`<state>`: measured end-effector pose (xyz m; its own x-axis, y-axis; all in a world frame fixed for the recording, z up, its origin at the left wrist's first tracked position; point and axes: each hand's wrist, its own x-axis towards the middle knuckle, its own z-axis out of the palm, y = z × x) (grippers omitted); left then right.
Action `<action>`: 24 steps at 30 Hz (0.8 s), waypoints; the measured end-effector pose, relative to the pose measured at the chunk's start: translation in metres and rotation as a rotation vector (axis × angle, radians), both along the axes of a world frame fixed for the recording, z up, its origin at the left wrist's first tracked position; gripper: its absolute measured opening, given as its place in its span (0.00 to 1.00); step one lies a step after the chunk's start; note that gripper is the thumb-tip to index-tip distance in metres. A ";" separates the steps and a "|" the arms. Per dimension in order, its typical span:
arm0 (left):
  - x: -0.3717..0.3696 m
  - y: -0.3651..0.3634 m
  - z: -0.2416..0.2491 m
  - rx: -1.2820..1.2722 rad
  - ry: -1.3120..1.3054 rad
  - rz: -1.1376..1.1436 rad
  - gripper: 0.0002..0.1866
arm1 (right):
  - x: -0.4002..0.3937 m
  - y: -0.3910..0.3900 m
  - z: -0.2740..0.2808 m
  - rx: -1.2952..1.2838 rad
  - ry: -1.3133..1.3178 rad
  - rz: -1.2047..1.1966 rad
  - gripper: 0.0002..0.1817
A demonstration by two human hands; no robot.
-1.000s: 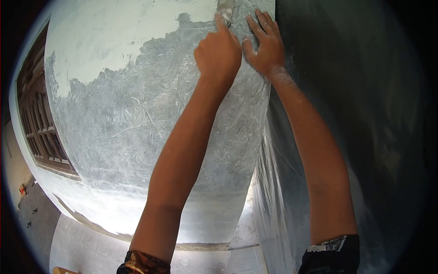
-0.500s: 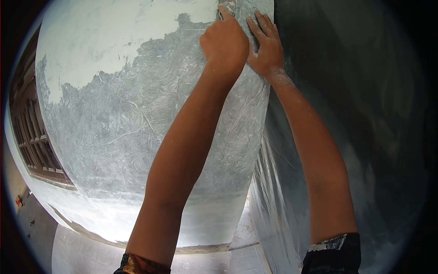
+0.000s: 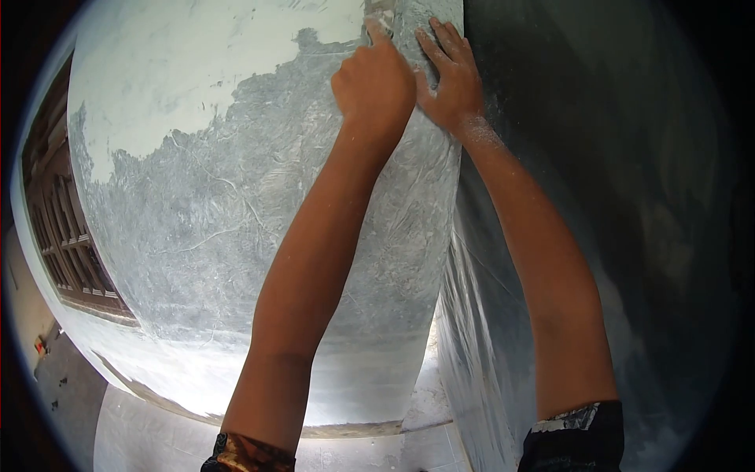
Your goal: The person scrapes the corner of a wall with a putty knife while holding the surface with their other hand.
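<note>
My left hand (image 3: 376,86) is closed at the top of the wall, its index finger stretched along a scraper (image 3: 382,17) that lies against the surface. Most of the scraper's handle is hidden inside the fist. The wall (image 3: 259,212) is grey and rough low down, with a ragged-edged pale coat (image 3: 173,71) at the upper left. Close to the wall's right edge, my right hand (image 3: 456,86) rests flat with fingers spread, white dust on its fingers and wrist. It holds nothing.
A dark plastic sheet (image 3: 598,197) hangs along the right side, its clear folds (image 3: 472,354) reaching the floor. A brown wooden window (image 3: 71,236) is set in the wall at the left. Light tiles (image 3: 157,433) lie below.
My left hand and the scraper have shifted slightly down and left along the wall. My right hand stays flat near the edge. The view has turned a little.
</note>
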<state>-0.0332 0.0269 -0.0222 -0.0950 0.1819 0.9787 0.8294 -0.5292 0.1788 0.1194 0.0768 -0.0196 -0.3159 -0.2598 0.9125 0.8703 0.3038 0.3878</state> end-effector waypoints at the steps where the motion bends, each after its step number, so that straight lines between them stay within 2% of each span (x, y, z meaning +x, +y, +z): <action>1: -0.002 -0.006 -0.009 -0.048 0.009 -0.011 0.30 | 0.000 0.000 0.000 0.001 0.000 0.003 0.31; 5: -0.001 -0.009 -0.016 -0.153 0.014 0.006 0.30 | -0.001 0.001 -0.002 -0.002 0.017 0.032 0.31; 11: 0.012 -0.001 0.012 -0.032 -0.028 0.023 0.31 | 0.002 0.006 0.001 -0.013 0.007 0.033 0.31; 14: 0.011 -0.009 -0.009 -0.091 -0.006 0.013 0.31 | 0.001 0.006 -0.001 -0.003 0.006 0.030 0.30; 18: 0.010 -0.009 -0.011 -0.136 0.006 0.038 0.31 | 0.000 0.004 -0.002 -0.026 0.023 0.035 0.32; 22: 0.021 0.005 0.016 -0.026 -0.034 0.016 0.33 | 0.001 0.006 0.000 -0.027 0.015 0.033 0.34; 24: 0.025 0.009 0.015 0.008 -0.046 0.022 0.36 | 0.001 0.006 -0.001 -0.034 0.019 0.007 0.36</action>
<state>-0.0082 0.0363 -0.0076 -0.1435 0.1717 0.9746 0.8317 -0.5127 0.2128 0.1208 0.0826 -0.0207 -0.2965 -0.2307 0.9268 0.8753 0.3226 0.3603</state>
